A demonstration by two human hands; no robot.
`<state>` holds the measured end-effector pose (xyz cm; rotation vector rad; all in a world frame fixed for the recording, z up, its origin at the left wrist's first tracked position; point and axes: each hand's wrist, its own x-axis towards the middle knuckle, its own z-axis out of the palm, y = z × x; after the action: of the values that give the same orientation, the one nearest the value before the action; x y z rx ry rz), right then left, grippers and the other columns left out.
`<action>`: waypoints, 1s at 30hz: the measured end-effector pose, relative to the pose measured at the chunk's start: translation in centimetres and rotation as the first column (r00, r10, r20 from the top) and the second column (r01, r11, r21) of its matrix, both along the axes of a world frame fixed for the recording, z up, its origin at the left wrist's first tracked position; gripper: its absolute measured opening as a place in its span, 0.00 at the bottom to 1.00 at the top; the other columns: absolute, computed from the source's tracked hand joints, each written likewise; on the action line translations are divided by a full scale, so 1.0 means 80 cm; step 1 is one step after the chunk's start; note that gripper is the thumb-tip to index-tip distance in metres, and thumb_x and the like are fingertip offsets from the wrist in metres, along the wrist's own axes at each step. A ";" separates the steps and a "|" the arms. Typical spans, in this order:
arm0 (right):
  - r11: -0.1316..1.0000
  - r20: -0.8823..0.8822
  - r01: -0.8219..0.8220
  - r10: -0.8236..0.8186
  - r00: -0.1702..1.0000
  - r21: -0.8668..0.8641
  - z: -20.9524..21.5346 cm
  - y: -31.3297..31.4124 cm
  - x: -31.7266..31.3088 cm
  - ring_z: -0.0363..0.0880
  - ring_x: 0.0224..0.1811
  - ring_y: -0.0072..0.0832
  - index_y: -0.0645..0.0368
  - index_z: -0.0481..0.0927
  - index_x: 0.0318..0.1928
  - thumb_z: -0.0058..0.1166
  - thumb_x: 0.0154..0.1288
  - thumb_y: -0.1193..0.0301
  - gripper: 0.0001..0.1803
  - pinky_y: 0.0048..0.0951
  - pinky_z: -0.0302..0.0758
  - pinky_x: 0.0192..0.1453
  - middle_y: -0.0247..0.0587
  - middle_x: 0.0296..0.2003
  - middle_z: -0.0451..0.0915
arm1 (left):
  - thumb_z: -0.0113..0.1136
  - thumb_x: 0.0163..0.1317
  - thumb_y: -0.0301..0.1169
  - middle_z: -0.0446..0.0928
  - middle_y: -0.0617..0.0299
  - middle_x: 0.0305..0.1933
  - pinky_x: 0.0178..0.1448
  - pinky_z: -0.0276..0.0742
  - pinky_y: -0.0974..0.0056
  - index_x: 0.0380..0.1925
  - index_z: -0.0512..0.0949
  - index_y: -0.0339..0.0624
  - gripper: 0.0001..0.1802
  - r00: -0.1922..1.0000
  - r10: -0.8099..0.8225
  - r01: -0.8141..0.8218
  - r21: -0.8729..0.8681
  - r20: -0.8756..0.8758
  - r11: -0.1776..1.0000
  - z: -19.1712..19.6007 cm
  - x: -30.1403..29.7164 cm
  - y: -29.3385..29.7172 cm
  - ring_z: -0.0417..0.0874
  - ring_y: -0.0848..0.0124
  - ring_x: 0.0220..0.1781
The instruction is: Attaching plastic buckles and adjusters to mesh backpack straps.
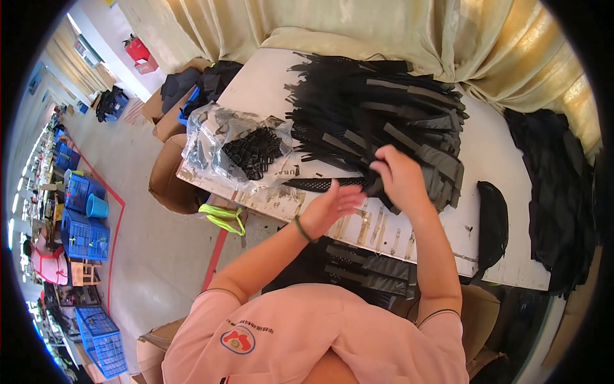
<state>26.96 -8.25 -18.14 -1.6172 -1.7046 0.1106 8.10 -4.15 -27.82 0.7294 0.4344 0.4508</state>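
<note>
My left hand [329, 209] is at the front edge of the white table [256, 73], its fingers stretched out toward the right. My right hand [401, 178] is curled over the front of a spread pile of black mesh straps [345, 96]. A black strap [373, 185] hangs by its fingers, partly blurred and partly hidden, close to my left fingertips. One mesh strap [320, 184] lies along the table beyond my left hand. To the left, a clear plastic bag [208, 144] lies opened, with a heap of black plastic buckles [256, 153] in it.
A black curved pouch [492, 224] lies on the right of the table, beside a stack of black pieces [553, 185]. Curtains [384, 22] hang behind. Cardboard boxes [171, 182] stand left of the table, near a yellow-green strap [224, 216]. More straps [358, 265] lie below the front edge.
</note>
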 end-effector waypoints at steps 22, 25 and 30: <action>0.934 0.352 0.313 -0.239 0.905 -0.172 -0.088 -0.162 0.052 0.76 0.33 0.46 0.55 0.79 0.39 0.62 0.55 0.70 0.11 0.44 0.71 0.44 0.44 0.32 0.77 | 0.55 0.67 0.31 0.77 0.65 0.38 0.48 0.77 0.69 0.37 0.73 0.45 0.03 0.960 0.267 -0.279 -0.196 -0.087 0.940 -0.024 -0.099 0.015 0.80 0.71 0.41; 0.981 0.215 0.142 -0.112 0.970 -0.130 -0.101 -0.117 -0.015 0.75 0.34 0.45 0.55 0.77 0.44 0.62 0.54 0.71 0.15 0.41 0.70 0.43 0.43 0.36 0.77 | 0.56 0.66 0.29 0.77 0.65 0.39 0.51 0.78 0.66 0.38 0.74 0.42 0.04 0.960 0.274 -0.278 -0.202 -0.053 0.939 -0.037 -0.110 0.004 0.81 0.69 0.44; 0.998 -0.018 -0.039 0.038 0.999 -0.046 -0.114 -0.056 -0.112 0.78 0.37 0.44 0.56 0.76 0.43 0.61 0.54 0.71 0.15 0.39 0.73 0.41 0.42 0.39 0.78 | 0.56 0.66 0.29 0.77 0.63 0.40 0.52 0.78 0.66 0.39 0.74 0.42 0.05 0.955 0.292 -0.296 -0.178 -0.049 0.938 -0.041 -0.116 0.000 0.81 0.68 0.45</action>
<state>18.00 -12.74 -27.29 -1.6128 -1.7323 0.1831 -1.21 -4.18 -31.07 0.4908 0.6013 0.6751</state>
